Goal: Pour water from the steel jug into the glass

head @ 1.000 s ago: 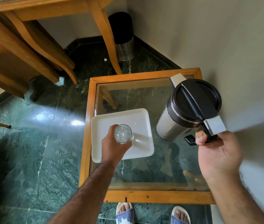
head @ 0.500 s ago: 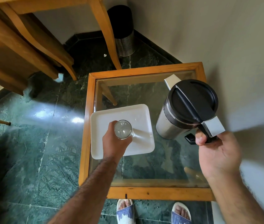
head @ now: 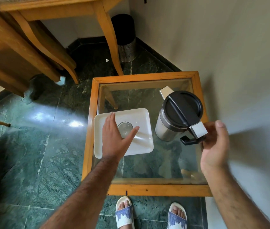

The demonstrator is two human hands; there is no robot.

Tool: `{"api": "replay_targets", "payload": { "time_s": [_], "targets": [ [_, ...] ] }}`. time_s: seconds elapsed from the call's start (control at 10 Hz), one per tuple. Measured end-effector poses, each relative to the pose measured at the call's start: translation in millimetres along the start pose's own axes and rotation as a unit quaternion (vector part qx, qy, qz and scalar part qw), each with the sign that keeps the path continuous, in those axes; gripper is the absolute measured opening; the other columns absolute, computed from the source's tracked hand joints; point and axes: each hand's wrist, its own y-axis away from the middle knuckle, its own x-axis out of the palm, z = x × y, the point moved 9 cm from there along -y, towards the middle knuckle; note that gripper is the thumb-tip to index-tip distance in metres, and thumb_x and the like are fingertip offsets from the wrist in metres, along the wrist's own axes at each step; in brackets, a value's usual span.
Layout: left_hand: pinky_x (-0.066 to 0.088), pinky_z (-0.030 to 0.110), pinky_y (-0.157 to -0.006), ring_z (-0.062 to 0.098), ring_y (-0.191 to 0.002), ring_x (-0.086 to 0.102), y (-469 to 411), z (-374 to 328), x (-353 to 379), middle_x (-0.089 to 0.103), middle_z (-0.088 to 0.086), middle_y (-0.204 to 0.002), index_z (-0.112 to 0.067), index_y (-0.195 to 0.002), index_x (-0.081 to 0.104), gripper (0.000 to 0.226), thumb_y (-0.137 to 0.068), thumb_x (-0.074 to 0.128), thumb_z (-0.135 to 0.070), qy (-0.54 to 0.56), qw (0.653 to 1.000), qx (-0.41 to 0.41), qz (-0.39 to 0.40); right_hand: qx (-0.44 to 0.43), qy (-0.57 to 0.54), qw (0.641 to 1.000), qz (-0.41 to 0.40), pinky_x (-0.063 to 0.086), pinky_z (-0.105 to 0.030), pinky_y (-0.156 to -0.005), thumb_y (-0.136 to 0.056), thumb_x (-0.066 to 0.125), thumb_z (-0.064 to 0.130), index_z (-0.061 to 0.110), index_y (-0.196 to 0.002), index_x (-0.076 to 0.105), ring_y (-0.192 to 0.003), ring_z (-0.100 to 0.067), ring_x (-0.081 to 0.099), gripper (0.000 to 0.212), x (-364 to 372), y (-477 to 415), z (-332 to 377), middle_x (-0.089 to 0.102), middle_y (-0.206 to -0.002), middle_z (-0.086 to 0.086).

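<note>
Both forearms are bare and hairy, no sleeves showing. At the bottom of the frame, the feet wear white slippers (head: 125,214) with blue-patterned straps.

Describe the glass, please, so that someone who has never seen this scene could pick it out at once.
Find the glass-topped wooden side table against the wall, then the white square tray on its left half. The glass stands near the tray's middle: small, clear and round, the only thing on the tray, unlike the tall steel jug with a black lid to its right.

bare glass tabletop (head: 147,164) near side, steel jug (head: 172,123) right, wall (head: 238,63) just beyond
</note>
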Motion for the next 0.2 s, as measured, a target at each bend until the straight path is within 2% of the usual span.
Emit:
{"api": "replay_targets", "payload": {
  "time_s": [0.1,0.2],
  "targets": [
    [0.009,0.049,-0.131,0.014,-0.162,0.004,-3,-29,-20,0.009,-0.004,-0.175,-0.021,-0.165,0.012,0.102,-0.088,0.047,-0.078,-0.062,0.995,0.077,-0.011,-0.112,0.177,0.978,-0.017,0.045,-0.042,-0.107,-0.100,0.046,0.058,0.012,-0.133,0.056,-0.120,-0.012,0.058,0.057,-2,-6,42,0.062,-0.132,-0.008],
    [0.003,0.048,-0.132,0.013,-0.162,-0.002,-1,-64,-48,0.004,-0.003,-0.175,-0.018,-0.166,0.011,0.099,-0.092,0.039,-0.077,-0.128,0.981,0.140,-0.035,-0.248,0.358,0.896,0.086,0.022,-0.026,-0.124,-0.104,0.039,0.057,0.010,-0.161,0.030,-0.155,-0.016,0.029,0.074,43,2,99,0.032,-0.169,-0.007]
  ]
}}
